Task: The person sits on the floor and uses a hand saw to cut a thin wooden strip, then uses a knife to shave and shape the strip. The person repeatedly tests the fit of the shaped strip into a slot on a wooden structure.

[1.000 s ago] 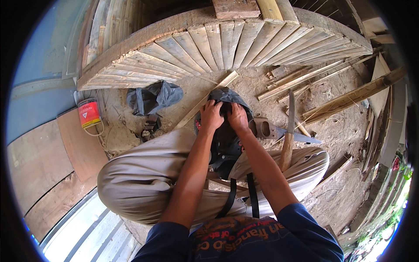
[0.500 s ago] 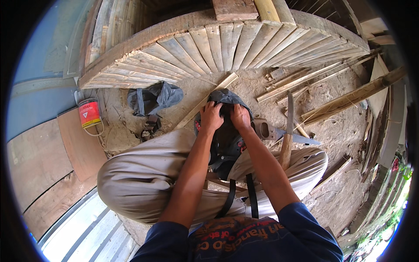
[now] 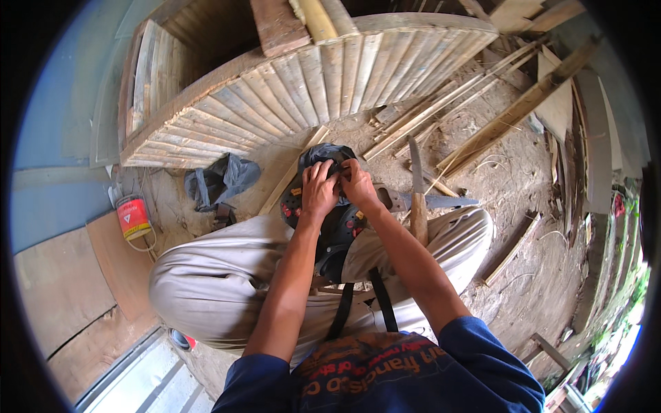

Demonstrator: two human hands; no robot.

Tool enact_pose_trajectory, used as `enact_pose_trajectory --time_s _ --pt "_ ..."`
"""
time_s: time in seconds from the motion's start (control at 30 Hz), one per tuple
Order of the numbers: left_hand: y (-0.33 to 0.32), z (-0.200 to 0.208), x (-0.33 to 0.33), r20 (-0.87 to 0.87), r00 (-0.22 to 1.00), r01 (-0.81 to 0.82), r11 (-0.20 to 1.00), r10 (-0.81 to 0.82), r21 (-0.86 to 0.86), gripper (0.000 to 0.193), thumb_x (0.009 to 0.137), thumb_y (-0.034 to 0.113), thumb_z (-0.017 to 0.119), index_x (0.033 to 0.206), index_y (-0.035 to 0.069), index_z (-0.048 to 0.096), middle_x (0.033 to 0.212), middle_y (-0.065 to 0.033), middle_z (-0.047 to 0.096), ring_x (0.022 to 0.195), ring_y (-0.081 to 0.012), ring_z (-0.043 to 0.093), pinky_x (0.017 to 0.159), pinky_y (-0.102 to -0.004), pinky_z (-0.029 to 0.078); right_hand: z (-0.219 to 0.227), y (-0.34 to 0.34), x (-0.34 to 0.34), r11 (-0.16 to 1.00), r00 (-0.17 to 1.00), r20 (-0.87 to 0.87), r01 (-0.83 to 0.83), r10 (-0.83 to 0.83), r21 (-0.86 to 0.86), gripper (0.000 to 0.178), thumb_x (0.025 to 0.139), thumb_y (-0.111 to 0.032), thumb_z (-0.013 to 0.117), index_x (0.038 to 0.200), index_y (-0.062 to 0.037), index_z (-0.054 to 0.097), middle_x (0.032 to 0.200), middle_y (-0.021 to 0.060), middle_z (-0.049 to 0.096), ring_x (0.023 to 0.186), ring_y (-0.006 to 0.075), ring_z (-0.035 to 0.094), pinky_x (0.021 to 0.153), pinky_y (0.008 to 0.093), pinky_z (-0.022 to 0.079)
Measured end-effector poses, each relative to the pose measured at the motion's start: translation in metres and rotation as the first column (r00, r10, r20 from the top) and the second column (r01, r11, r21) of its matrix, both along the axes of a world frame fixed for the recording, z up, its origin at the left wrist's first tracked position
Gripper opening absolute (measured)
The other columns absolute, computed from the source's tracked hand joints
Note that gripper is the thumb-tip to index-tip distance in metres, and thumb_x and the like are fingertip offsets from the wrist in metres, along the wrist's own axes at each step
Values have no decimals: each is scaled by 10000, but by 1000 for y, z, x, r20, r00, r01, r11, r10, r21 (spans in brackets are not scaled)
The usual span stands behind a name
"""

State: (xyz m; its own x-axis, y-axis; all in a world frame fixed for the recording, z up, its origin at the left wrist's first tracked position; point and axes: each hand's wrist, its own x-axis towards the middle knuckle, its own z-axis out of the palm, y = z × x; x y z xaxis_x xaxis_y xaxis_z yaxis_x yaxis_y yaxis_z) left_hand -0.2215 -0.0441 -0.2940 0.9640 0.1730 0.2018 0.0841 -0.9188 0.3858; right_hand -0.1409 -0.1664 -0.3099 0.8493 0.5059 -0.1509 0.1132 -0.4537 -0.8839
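Between my legs, a black plastic bag (image 3: 326, 153) sits bunched just above a pair of black clogs (image 3: 292, 201) with coloured charms on them. My left hand (image 3: 319, 188) is closed on the near edge of the bag, its back turned up. Beside it, my right hand (image 3: 357, 183) pinches the bag too, and the fingertips of both hands nearly meet. What lies inside the bag is hidden by my fingers. A second black plastic bag (image 3: 224, 180) rests on the ground to the left.
Right of my hands, a long knife (image 3: 417, 217) with a wooden handle leans by my right knee, crossing a handsaw (image 3: 444, 202). A curved bamboo-slat structure (image 3: 310, 86) stands ahead. Bamboo strips (image 3: 454, 110) lie at the right. A red tin (image 3: 133, 217) stands left, near wooden boards (image 3: 65, 268).
My hands have drawn together over the bag; before, they were apart, holding its mouth wide. The view has turned, moving the surroundings leftward.
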Motion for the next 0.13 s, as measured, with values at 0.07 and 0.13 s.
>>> enact_pose_trajectory --time_s 0.07,0.13 --pt "-10 6 4 27 998 48 999 -49 25 336 758 155 706 1091 114 719 1281 -89 566 1202 -280 491 1040 -488 341 14 -12 3 1000 1000 -14 11 -11 -17 331 849 -38 656 1154 -34 528 939 201 707 897 338 704 763 408 550" --pt "-13 10 8 40 993 109 993 -111 35 384 739 185 727 1116 110 713 1320 -91 547 1232 -282 479 1049 -493 335 26 -23 8 999 1000 11 8 -7 -48 381 850 -71 670 1198 -45 518 947 201 711 908 338 705 771 409 552"
